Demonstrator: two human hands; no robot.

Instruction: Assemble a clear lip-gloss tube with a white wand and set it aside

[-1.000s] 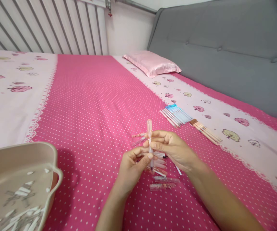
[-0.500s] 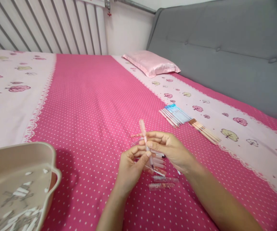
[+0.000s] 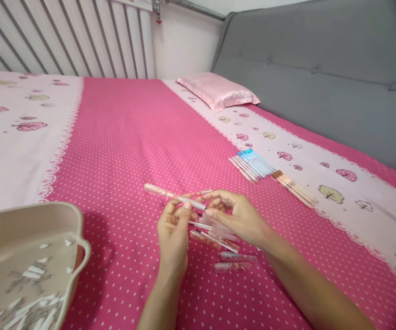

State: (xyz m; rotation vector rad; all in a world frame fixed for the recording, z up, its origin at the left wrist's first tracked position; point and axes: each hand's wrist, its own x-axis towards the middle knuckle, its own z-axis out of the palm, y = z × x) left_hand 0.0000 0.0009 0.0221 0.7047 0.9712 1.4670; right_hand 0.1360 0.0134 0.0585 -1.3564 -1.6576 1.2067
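A slim pen (image 3: 159, 190) with a clear, flower-printed barrel and a whitish front part lies slanted between my two hands above the bed. Around its middle, the thumb and fingers of my left hand (image 3: 174, 227) are closed. My right hand (image 3: 241, 215) is curled at the pen's right end, thumb against the tip; the exact contact is partly hidden. Beneath the hands is a loose pile of whitish pen parts (image 3: 220, 229), partly covered by my fingers. Two clear printed tubes, one greyish (image 3: 239, 256) and one pinkish (image 3: 232, 266), lie just in front of the pile.
A beige basin (image 3: 75, 217) holding white and grey small pieces stands at the lower left. To the right, blue-ended pens (image 3: 253, 162) and brown-ended pens (image 3: 296, 189) lie in rows on the dotted pink bedspread (image 3: 125, 151). Farther back are a pink pillow (image 3: 218, 89) and grey headboard (image 3: 315, 46).
The pen has swung from nearly upright to a leftward slant, its clear end now pointing left. My left hand has shifted a little left, and my right hand is now at the tip end.
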